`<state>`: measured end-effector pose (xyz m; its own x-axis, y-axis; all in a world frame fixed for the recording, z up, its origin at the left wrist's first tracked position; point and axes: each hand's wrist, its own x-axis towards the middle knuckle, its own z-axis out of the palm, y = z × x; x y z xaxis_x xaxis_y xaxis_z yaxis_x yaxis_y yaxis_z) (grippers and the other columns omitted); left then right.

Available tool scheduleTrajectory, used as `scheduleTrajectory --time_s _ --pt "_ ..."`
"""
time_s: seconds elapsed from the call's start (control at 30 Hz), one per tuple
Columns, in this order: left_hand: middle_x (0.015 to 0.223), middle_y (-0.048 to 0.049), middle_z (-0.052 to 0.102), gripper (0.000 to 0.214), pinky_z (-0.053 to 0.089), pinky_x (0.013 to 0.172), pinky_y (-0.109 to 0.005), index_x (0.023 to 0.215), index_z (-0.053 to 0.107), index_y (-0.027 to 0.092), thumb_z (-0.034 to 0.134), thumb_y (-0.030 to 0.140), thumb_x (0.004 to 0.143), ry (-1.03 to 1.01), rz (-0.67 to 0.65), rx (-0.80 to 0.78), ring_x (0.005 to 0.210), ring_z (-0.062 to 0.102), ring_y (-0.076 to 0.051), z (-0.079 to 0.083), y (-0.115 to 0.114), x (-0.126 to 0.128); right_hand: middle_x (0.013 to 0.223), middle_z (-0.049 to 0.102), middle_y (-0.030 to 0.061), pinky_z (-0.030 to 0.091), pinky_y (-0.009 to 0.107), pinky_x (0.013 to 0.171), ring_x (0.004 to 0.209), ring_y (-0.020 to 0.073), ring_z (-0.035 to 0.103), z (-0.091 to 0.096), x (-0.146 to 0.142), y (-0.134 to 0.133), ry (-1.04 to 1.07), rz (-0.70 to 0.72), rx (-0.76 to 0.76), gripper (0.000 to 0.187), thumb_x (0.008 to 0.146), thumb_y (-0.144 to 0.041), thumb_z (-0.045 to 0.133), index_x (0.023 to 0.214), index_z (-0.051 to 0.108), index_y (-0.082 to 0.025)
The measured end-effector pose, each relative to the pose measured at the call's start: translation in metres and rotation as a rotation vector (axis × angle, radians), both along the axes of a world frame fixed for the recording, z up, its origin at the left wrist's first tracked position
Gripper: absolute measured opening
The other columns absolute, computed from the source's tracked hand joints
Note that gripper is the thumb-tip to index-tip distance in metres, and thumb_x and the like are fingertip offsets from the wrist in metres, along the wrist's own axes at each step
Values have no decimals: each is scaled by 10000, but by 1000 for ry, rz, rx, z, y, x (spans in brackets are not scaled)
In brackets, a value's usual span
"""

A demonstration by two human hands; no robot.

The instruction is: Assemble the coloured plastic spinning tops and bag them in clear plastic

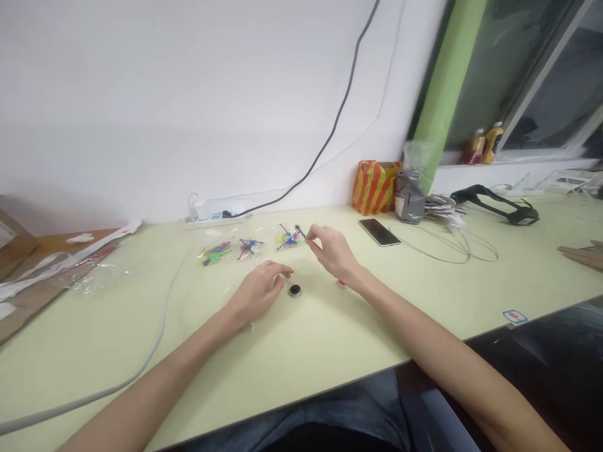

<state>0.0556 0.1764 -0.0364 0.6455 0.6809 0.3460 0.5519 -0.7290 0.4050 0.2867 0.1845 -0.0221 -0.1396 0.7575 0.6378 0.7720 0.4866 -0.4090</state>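
My right hand (332, 250) is raised over the table, thumb and fingertips pinched on a small dark stick-like piece (300, 232). Just beyond it lies a small pile of coloured plastic pieces (288, 238), blue, green and yellow among them. My left hand (261, 287) rests low over the table, fingers bent and apart, with nothing visible in them. Right beside its thumb sits a small round black-topped part (294, 290) with a pale rim. A red-and-white round part (342, 284) is partly hidden by my right wrist.
Two more bundles of coloured pieces (217, 251) (250, 247) lie to the left. A phone (379, 232), striped bag (374, 187) and black headset (499, 204) stand right. A grey cable (162, 326) crosses the left side. Another person's hand (584, 253) is at the far right.
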Motion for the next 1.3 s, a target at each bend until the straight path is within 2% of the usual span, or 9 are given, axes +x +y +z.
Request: scheduleTrajectory --time_s 0.13,0.23,0.3,0.5,0.67,0.8,1.07,1.2,1.3 --pt "1342 -84 583 405 447 1058 -433 1365 517 205 353 250 998 90 -35 27 1228 554 -251 -7 5 -27 948 679 36 426 271 800 876 171 610 0 -15 -13 15 167 -27 120 929 -87 591 973 587 -199" --pt "1408 -96 536 434 435 1073 -442 1438 446 217 350 290 1022 155 24 54 1269 527 -266 -11 7 -50 910 666 17 430 247 742 794 143 600 -2 -17 -19 6 323 -107 156 914 -93 637 1029 614 -195" --pt "1416 -100 529 442 438 1065 -447 1452 434 222 367 304 1023 186 56 69 1271 524 -276 -10 7 -59 865 649 11 423 236 711 752 130 583 -4 -17 -21 -34 402 -147 114 897 -81 662 952 644 -179" --pt "1255 -79 614 397 436 1009 -390 1345 507 215 249 208 1044 -28 46 184 1168 563 -225 14 -5 -41 888 656 25 432 229 717 749 121 597 -6 -23 -25 -124 576 -255 107 881 -69 687 906 724 -167" --pt "912 -43 653 350 450 847 -359 1356 493 200 347 285 1049 41 -56 246 864 607 -214 25 -10 -16 897 677 30 427 233 734 791 134 611 -1 -32 -25 -128 500 -148 118 876 -71 699 900 745 -177" --pt "874 -47 634 364 444 787 -345 1359 516 210 354 267 1039 56 -27 222 818 590 -213 19 -2 -10 847 682 12 418 225 693 731 119 586 -2 -24 -21 21 409 -140 68 865 -102 724 859 718 -170" --pt "857 -23 611 272 448 756 -310 1145 641 216 405 300 1038 -132 -6 65 802 563 -180 24 1 -19 761 687 34 439 234 617 673 131 594 -7 2 -13 318 411 -450 205 920 -333 644 882 723 -148" --pt "877 -57 601 276 445 815 -345 1096 655 186 386 229 1051 -49 -84 245 876 537 -208 17 -1 -24 665 629 16 358 208 486 552 104 507 1 3 -27 404 468 -665 267 900 -398 636 831 649 -140" --pt "893 -77 597 319 439 824 -367 1182 630 169 343 139 1044 77 -125 407 890 504 -227 12 -3 -28 668 627 11 335 193 478 555 91 475 6 1 -37 378 494 -673 250 907 -379 615 806 609 -150"
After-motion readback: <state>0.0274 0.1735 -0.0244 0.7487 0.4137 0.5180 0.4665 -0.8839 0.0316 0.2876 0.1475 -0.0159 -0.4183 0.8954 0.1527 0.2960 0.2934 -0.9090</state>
